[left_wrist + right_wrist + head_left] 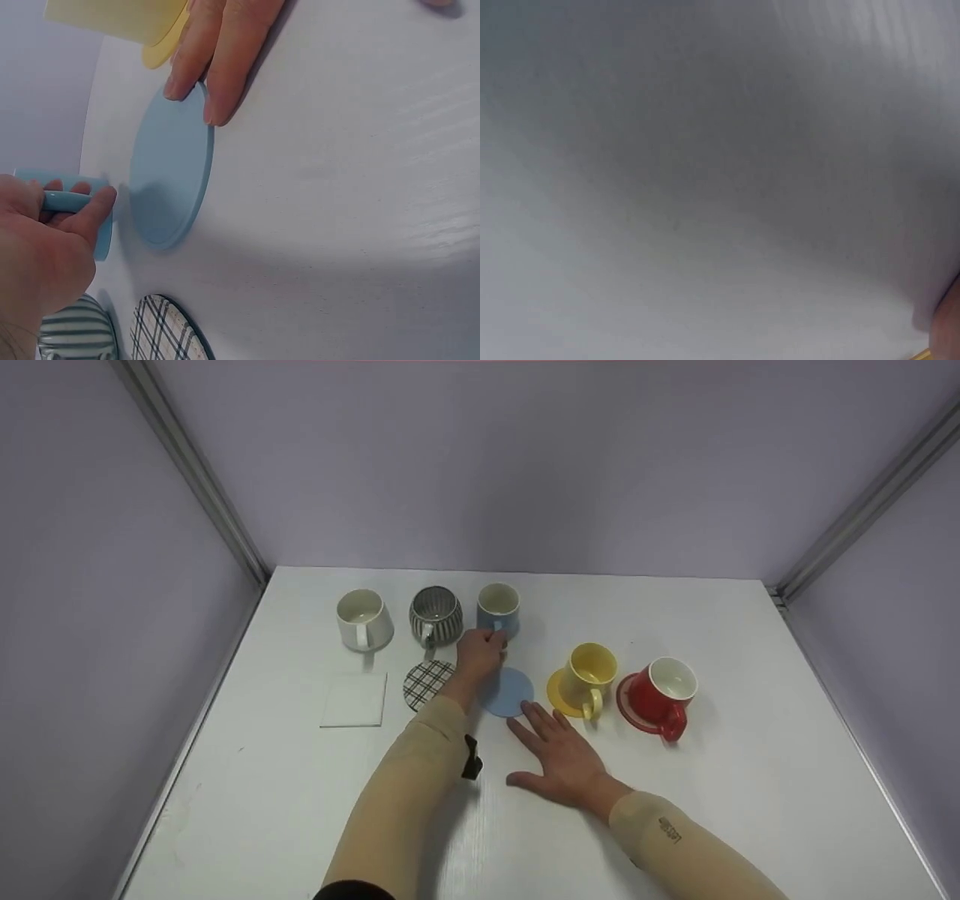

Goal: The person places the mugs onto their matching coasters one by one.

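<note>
The striped mug (441,620) stands close on the left of the blue mug (498,616), while bare surface (577,611) gives passage on its right. The right hand (564,763) blocks the near right edge of the blue coaster (510,692).

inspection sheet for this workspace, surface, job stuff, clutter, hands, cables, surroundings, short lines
Surface: white table, a few small faint marks at its left side.
Job's things: blue mug behind the blue coaster, not on it.
Clutter: no loose scraps seen; other items are the yellow mug on its yellow coaster, red mug on its red coaster, white mug behind a white square coaster, striped mug behind a plaid coaster.
Hands: left hand grips the blue mug's handle; right hand, fingers spread, touches the blue coaster's edge.
Cables: nothing seen.
Surroundings: greyish-purple walls, metal corner strips.
</note>
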{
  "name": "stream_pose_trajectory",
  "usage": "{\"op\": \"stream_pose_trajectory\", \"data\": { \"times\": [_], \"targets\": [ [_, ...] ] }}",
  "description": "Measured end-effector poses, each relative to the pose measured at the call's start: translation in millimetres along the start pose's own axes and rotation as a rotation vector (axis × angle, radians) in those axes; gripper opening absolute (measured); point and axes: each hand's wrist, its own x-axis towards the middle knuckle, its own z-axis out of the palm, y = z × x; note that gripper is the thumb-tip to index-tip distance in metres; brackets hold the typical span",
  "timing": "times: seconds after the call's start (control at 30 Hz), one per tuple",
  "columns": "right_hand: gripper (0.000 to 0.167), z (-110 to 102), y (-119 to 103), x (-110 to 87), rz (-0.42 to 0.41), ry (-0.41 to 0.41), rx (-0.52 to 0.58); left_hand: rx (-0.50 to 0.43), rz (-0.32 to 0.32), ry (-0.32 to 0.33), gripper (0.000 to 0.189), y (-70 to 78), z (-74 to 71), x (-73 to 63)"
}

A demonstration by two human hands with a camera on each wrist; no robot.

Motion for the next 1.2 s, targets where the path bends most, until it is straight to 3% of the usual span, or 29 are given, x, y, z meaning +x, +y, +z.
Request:
{"op": "stream_pose_trajectory", "data": {
  "times": [0.43, 1.2],
  "targets": [
    [0.094, 0, 1, 0.0, 0.003, -0.002, 0.019, -0.040, 0.015, 0.006, 0.035, -5.1, -2.3, 4.6],
    [0.093, 3, 5, 0.4, -0.008, 0.046, 0.022, -0.024, 0.028, 0.022, 0.036, -0.1, -15.3, -4.7]
  ]
}}
